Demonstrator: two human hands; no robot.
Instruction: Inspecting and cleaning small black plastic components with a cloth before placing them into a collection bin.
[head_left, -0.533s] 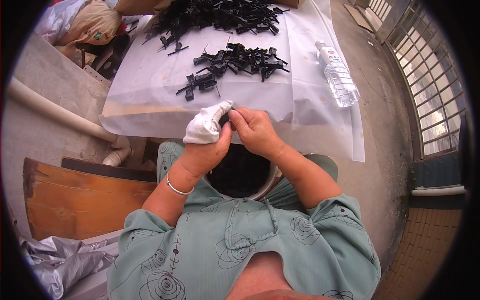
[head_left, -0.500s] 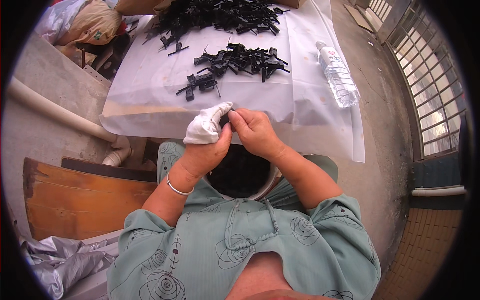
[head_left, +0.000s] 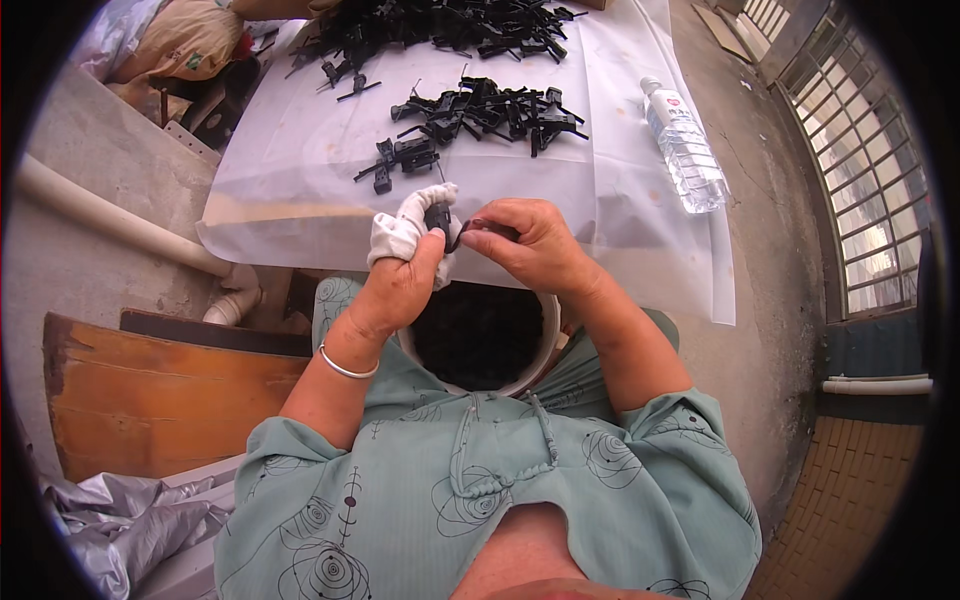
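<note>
My left hand, its fingers in a white cloth glove with the thumb bare, is closed round a small black plastic part. Close beside it, my bare right hand pinches a thin dark piece at the part's edge. Whether that piece is joined to the part, I cannot tell. Both hands are above the near edge of the covered table. Below them, between my knees, a pale bucket holds a mass of black pieces. Beyond my hands lies a small group of black plastic parts.
White plastic sheeting covers the table. A middle cluster of black parts and a larger heap lie farther back. A clear water bottle lies at the right. A pipe and an orange-brown board are on the left.
My hands have drawn slightly apart, and the black part in my left hand shows more. My right hand has shifted a little right and turned, showing the dark piece in its fingers.
</note>
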